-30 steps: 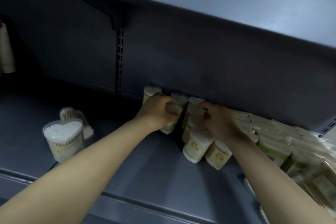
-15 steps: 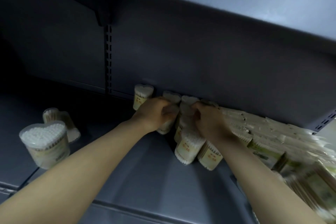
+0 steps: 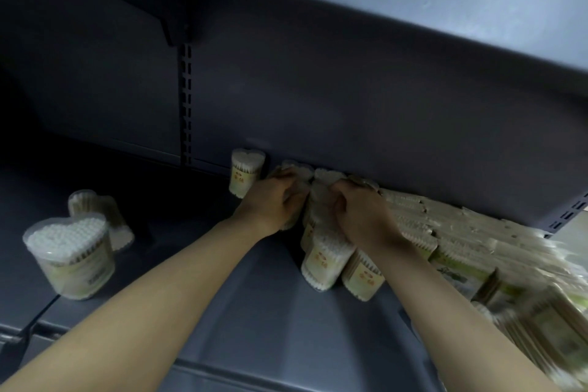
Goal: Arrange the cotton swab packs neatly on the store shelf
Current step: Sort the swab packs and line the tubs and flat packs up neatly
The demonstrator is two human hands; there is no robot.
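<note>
The left hand [image 3: 270, 200] is curled around a clear heart-shaped cotton swab tub [image 3: 294, 169] at the rear wall of the grey metal store shelf [image 3: 254, 312]. The right hand [image 3: 362, 216] grasps an adjacent tub [image 3: 324, 181] in the same cluster. One upright tub [image 3: 246, 175] stands just left of the left hand. A front tub [image 3: 324, 264] leans beside flat swab packs [image 3: 461, 248]. A large tub [image 3: 71, 258] stands well left of the left hand.
</note>
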